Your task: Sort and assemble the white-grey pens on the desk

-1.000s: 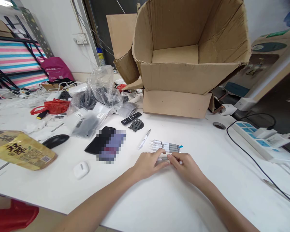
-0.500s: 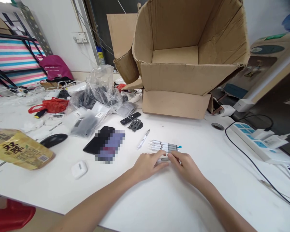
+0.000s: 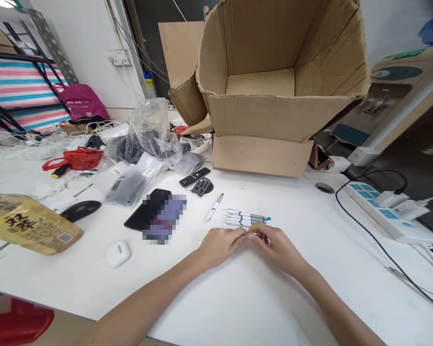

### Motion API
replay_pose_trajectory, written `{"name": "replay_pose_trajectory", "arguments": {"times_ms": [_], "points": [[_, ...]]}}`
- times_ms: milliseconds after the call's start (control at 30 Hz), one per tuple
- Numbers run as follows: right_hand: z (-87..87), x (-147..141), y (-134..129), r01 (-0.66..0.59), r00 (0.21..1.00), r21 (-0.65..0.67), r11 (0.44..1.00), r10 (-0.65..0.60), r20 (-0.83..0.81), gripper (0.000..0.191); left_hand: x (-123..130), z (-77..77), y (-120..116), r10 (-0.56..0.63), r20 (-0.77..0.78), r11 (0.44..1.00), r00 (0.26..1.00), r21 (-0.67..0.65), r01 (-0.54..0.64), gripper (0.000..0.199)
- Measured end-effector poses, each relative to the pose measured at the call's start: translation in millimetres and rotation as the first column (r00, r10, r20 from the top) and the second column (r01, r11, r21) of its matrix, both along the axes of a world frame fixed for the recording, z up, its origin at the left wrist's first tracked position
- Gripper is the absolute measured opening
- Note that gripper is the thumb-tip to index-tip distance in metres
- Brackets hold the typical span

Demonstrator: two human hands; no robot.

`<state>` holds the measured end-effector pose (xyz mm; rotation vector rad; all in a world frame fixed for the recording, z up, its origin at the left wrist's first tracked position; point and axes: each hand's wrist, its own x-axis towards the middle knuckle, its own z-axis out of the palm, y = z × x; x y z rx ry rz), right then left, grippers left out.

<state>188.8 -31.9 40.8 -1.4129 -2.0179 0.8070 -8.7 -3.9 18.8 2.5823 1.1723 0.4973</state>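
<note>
My left hand (image 3: pixel 222 245) and my right hand (image 3: pixel 272 245) meet just in front of a row of pens. Both are closed with fingertips together around one pen (image 3: pixel 254 234), of which only a sliver shows between them. Right behind my fingers, several white-and-grey pens (image 3: pixel 240 217) lie side by side, with a small blue tab (image 3: pixel 268 218) at their right end. A single white pen (image 3: pixel 214 208) lies apart, slanting, to the left of the row.
A large open cardboard box (image 3: pixel 261 156) stands at the back. Left of the pens are a phone (image 3: pixel 147 209), a remote control (image 3: pixel 195 177), a white earbud case (image 3: pixel 118 253) and a yellow pouch (image 3: pixel 32 223). On the right lies a power strip (image 3: pixel 393 216) with a black cable.
My hands have drawn together, and my left fingers have closed in. The pen that showed between them is now mostly covered.
</note>
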Motion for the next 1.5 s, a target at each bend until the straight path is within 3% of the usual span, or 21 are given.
{"name": "replay_pose_trajectory", "arguments": {"times_ms": [100,500,800,967,1100,1367,1500], "points": [[3.6,2,0,-0.037,0.999,-0.001,0.999,0.037,-0.007,0.023,0,0.5,1,0.018,-0.016,1.000,1.000,0.001,-0.018,0.036],[-1.2,1,1,-0.050,0.998,0.130,0.990,0.043,0.053,0.031,0,-1.2,2,0.020,-0.070,1.000,0.997,0.016,-0.019,0.037],[-10.0,-1,1,0.028,0.999,0.080,0.996,-0.031,0.038,0.039,1,-9.9,2,0.027,-0.124,0.997,0.992,0.080,-0.017,0.038],[-6.9,0,1,0.057,0.997,0.016,0.998,-0.058,0.058,0.038,-1,-2.5,2,0.065,-0.052,0.997,0.997,0.039,-0.063,0.033],[-6.2,7,6,0.071,0.992,0.044,0.996,-0.076,0.101,0.037,-1,0.9,1,0.079,-0.005,0.996,0.997,0.036,-0.079,0.029],[2.4,29,15,0.200,0.980,0.108,0.974,-0.201,0.000,0.030,-4,2.4,8,0.188,0.028,0.981,0.982,0.038,-0.189,0.029],[4.3,33,15,0.180,0.983,0.079,0.980,-0.177,-0.048,0.026,-5,0.2,10,0.153,0.067,0.986,0.986,0.051,-0.156,0.028]]}}
